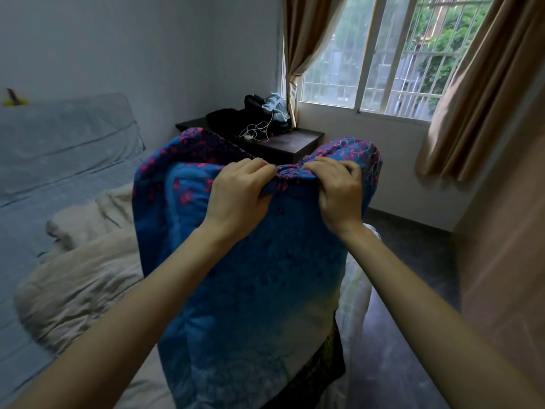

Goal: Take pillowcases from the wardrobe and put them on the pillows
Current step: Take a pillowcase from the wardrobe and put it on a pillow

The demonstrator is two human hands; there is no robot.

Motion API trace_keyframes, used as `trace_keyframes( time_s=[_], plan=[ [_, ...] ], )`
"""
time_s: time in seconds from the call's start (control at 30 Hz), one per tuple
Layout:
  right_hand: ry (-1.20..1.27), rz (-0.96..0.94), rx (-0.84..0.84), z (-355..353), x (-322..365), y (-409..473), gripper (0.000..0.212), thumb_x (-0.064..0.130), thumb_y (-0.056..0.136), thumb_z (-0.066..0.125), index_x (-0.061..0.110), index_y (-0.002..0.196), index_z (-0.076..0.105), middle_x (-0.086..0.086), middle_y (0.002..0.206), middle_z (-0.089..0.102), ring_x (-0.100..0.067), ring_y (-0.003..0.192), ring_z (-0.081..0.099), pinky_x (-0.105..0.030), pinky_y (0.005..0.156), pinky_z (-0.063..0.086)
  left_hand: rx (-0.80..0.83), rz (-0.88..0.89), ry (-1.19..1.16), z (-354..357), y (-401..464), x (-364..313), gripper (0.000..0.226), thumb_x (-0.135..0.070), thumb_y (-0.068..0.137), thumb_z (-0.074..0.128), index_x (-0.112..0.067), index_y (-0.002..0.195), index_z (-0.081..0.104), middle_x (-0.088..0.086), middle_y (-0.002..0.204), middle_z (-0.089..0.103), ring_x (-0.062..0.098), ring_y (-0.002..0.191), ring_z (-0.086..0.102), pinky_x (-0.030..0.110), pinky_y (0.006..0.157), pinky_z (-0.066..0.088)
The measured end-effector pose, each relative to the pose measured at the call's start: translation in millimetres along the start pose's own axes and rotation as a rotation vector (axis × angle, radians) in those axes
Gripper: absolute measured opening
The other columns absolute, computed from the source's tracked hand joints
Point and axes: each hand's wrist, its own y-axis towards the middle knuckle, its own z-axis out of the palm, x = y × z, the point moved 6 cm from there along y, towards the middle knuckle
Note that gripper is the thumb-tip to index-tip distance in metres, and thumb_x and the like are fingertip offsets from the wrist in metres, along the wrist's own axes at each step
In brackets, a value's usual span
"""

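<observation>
Two hands bunch a blue pillowcase (250, 261) at mid-frame.
Left hand (239, 193) and right hand (339, 190) fingers grip its gathered top edge, upright above the bed (44, 202).

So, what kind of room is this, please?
Most likely a bedroom: a bed with a crumpled white duvet, a dark bedside table, and a curtained window.

nightstand (295, 140) behind, curtain (472, 113) right
</observation>
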Motion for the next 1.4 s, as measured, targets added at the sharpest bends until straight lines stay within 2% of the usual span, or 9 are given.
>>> trace_keyframes(
  time_s=[0.17,0.3,0.37,0.67,0.87,1.1,1.23,1.4],
  plan=[
    [0.014,-0.039,-0.006,28,-40,29,0.026,-0.009,0.078,0.053,0.004,0.094,0.069,-0.010,0.095,0.073,-0.026,0.099,0.066,-0.033,0.083,0.030,-0.027,-0.038,0.012,38,32,15,0.014,-0.005,0.070,0.072,-0.004,0.081,0.064,0.009,0.081,0.067,0.030,0.070,0.060,0.032,0.064,0.044],
    [0.020,-0.095,0.017,57,-82,46,0.028,-0.004,0.082,0.046,0.005,0.095,0.069,-0.008,0.095,0.073,-0.025,0.101,0.065,-0.033,0.084,0.030,-0.036,-0.078,0.025,82,55,29,0.017,-0.003,0.068,0.073,-0.005,0.081,0.064,0.008,0.081,0.067,0.030,0.071,0.060,0.034,0.062,0.045],
    [0.021,-0.118,0.037,72,-102,54,0.027,-0.006,0.081,0.049,0.006,0.096,0.069,-0.007,0.096,0.073,-0.024,0.101,0.065,-0.033,0.085,0.030,-0.035,-0.099,0.026,102,64,36,0.019,-0.002,0.066,0.074,-0.005,0.081,0.063,0.008,0.081,0.067,0.030,0.070,0.060,0.032,0.062,0.045],
    [0.067,-0.068,0.044,112,-157,67,0.026,-0.005,0.083,0.051,0.007,0.097,0.069,-0.006,0.099,0.073,-0.024,0.105,0.064,-0.033,0.085,0.029,-0.036,-0.097,0.013,163,92,52,0.017,-0.008,0.069,0.076,-0.007,0.079,0.061,0.006,0.079,0.065,0.027,0.067,0.057,0.033,0.058,0.043],
    [0.054,0.006,0.073,108,-190,58,0.025,-0.004,0.081,0.053,0.005,0.097,0.070,-0.008,0.098,0.073,-0.025,0.101,0.065,-0.032,0.084,0.029,0.036,-0.065,-0.029,195,107,43,0.020,-0.001,0.064,0.075,-0.006,0.079,0.062,0.007,0.078,0.064,0.029,0.066,0.058,0.032,0.059,0.044],
    [0.059,-0.075,0.171,117,-248,34,0.022,0.006,0.084,0.053,0.009,0.095,0.072,-0.004,0.094,0.074,-0.023,0.094,0.067,-0.034,0.087,0.029,0.109,-0.026,-0.028,254,106,27,0.021,0.002,0.064,0.074,-0.004,0.080,0.062,0.008,0.079,0.064,0.028,0.066,0.057,0.033,0.058,0.045],
    [0.046,-0.098,0.181,116,-314,29,0.020,0.001,0.081,0.057,0.009,0.092,0.072,-0.004,0.089,0.074,-0.021,0.088,0.069,-0.034,0.085,0.029,0.167,0.053,-0.013,305,135,2,0.023,0.003,0.060,0.073,-0.003,0.079,0.061,0.009,0.077,0.063,0.029,0.065,0.057,0.036,0.056,0.047],
    [0.037,-0.023,0.222,106,-422,38,0.026,-0.004,0.075,0.059,0.010,0.093,0.071,-0.002,0.090,0.074,-0.020,0.087,0.068,-0.034,0.086,0.029,0.218,0.181,0.008,381,211,-40,0.021,0.001,0.059,0.071,-0.005,0.077,0.062,0.008,0.077,0.064,0.029,0.066,0.059,0.036,0.054,0.047]
  ],
)
